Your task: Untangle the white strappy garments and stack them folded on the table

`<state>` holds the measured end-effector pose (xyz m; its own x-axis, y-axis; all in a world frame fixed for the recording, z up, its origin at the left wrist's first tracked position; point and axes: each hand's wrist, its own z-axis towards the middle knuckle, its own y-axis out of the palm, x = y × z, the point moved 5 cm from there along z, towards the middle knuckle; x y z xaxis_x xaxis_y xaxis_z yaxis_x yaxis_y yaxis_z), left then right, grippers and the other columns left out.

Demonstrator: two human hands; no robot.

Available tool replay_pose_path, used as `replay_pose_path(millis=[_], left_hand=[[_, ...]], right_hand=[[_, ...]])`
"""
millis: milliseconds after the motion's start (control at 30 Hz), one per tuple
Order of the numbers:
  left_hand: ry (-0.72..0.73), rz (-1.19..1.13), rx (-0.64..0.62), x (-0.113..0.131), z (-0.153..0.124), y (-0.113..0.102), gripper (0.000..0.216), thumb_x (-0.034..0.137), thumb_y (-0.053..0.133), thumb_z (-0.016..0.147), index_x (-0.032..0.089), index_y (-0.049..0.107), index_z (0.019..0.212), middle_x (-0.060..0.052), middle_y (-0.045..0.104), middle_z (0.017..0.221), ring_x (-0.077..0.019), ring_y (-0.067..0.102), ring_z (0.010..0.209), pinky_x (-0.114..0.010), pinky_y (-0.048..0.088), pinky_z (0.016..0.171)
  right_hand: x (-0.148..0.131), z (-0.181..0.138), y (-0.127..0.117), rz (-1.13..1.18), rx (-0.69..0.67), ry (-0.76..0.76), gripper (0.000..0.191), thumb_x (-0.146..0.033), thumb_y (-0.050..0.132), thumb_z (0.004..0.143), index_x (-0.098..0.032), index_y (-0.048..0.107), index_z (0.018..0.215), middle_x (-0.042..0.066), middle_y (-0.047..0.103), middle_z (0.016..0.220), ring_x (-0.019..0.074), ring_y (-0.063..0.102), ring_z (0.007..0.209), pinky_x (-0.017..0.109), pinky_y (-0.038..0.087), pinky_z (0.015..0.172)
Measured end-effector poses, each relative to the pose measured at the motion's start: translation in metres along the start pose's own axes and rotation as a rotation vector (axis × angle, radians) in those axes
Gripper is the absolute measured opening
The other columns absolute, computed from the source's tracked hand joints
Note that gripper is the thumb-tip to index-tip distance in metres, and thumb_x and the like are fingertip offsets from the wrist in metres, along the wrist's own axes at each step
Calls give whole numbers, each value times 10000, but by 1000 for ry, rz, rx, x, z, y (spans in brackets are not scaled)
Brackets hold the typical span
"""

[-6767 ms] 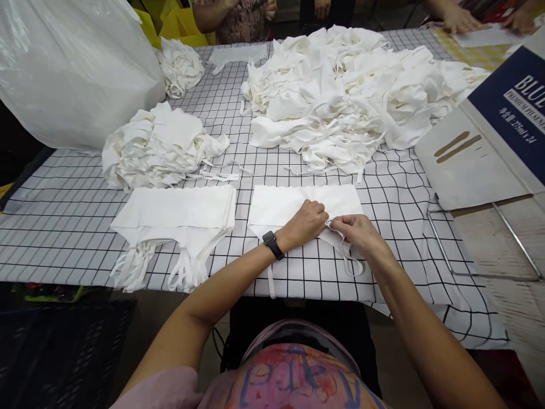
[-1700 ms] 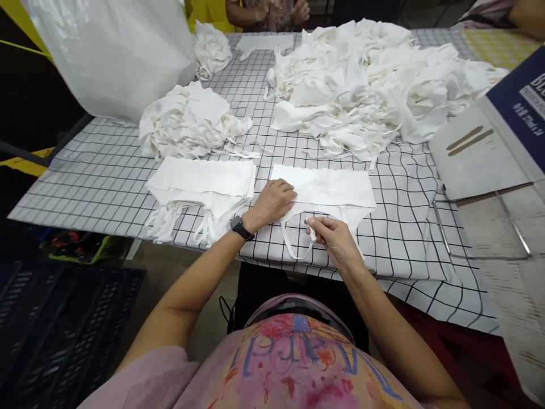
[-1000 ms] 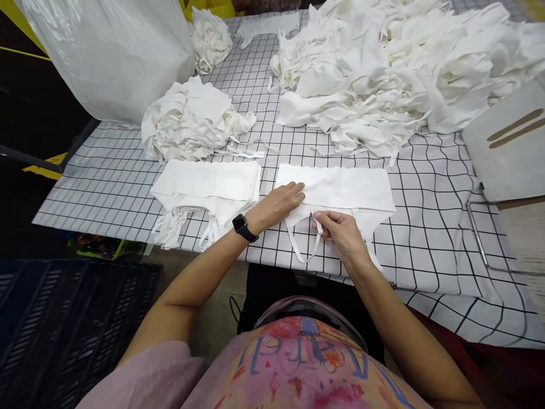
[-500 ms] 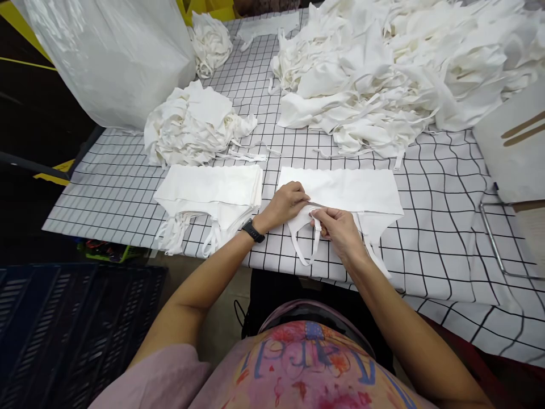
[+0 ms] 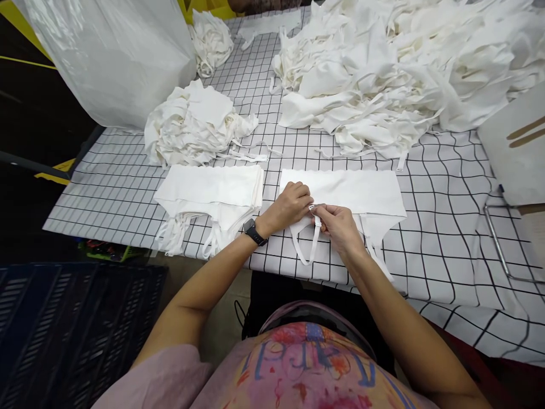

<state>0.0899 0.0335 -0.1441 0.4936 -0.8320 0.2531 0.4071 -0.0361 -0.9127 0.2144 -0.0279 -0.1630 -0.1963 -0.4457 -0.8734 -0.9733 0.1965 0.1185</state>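
A white strapped garment, like a bra top (image 5: 357, 190), lies flat on the checked cloth in front of me. My left hand (image 5: 292, 203) bends over its left part, fingers closed on the fabric near the strap joint. Close beside it, my right hand (image 5: 338, 224) pinches the end of a white strap (image 5: 315, 241) with a small hook at its tip. The strap loops down toward the table's front edge. Left of my hands lies a neat stack of similar garments (image 5: 213, 187), their straps hanging forward.
Loose white garments form a small heap (image 5: 191, 125) behind the stack and a large heap (image 5: 374, 79) at the back right. A big whitish plastic bag (image 5: 119, 62) stands at the back left. A white box (image 5: 517, 147) and a metal wire frame (image 5: 496, 244) sit at right.
My right hand has drawn the strap's end slightly out, so its hook now shows between my hands. My left hand's fingers have curled a little more.
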Motion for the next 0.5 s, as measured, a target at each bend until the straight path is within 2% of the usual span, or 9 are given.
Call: replay_pose_path(millis=[267,500], left_hand=[[42,95,-29,7,1,-3,275,130,457,1027,172,639,825,-91,637,910,-215,529,890,-377,424,803],[102,170,-49,10,-1,-2,289,127,453,1040,151,645,825,-90,643,892,-214,534,890,-369,428,815]], right_hand=[[0,2,-1,-40,-6,-9,220,-352,732,723,-170,659,623,-1,561,615,77,349,513,253,253,464],[-1,1,-2,-127,29,-60,253,-375,726,752,-169,649,626,-28,472,550,84,349,514,252,261,478]])
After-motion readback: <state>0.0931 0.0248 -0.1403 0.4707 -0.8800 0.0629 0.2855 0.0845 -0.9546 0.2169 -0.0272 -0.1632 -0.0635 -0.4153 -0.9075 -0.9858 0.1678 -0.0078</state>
